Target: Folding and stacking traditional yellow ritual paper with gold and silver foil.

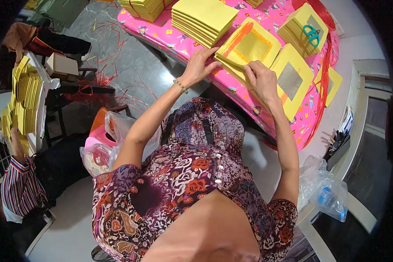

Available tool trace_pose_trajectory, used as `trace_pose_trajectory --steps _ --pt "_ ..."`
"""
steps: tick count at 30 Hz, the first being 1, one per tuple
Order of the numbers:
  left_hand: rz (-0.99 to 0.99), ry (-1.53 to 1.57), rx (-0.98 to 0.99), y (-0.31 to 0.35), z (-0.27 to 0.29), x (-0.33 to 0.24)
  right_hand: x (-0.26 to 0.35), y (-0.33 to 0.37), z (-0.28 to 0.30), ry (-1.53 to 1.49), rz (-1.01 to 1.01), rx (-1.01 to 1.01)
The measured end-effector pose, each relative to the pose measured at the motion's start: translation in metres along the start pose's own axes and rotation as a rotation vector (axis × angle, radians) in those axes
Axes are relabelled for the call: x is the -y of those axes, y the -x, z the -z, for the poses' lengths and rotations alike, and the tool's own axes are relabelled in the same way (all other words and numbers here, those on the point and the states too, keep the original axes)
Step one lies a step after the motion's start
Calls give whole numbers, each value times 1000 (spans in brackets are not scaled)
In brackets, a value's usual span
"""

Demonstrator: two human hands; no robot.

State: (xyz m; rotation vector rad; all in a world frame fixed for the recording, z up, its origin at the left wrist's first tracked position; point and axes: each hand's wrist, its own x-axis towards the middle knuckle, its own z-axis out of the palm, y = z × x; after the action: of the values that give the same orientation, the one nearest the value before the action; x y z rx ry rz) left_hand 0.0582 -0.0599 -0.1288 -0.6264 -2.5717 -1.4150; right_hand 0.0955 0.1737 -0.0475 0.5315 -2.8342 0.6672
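Note:
A stack of yellow paper (273,51) lies near the edge of the pink-covered table. Its top sheet carries an orange-bordered square and an orange-red streak. My left hand (199,66) grips the stack's left corner, thumb along the near edge and fingers at the side. At the near edge, my right hand (262,79) is closed, pinching the slightly raised edge of the upper paper. Its fingertips are partly hidden. Just right of this stack lies more yellow paper with a silver-grey square (289,77).
Thick yellow paper bundles (203,19) stand along the pink table cover (231,89). Teal-handled scissors (311,36) rest on another stack, near red plastic strands (325,105). At left, a person in a striped sleeve (22,185) works beside piled yellow paper (29,102). Plastic bags (323,192) sit at right.

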Motion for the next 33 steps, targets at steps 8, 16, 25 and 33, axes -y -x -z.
trace_pose_trajectory --steps 8,16,25,33 --pt "-6 -6 2 -1 0 0 0 -1 2 -31 -51 28" --pt "-19 -3 -9 -2 1 -4 0 -3 4 -59 -108 29" --pt "7 -29 12 -3 3 -6 3 -2 6 -69 -144 49" --pt "-30 -8 -14 -5 3 -5 1 -5 5 -67 -122 34"
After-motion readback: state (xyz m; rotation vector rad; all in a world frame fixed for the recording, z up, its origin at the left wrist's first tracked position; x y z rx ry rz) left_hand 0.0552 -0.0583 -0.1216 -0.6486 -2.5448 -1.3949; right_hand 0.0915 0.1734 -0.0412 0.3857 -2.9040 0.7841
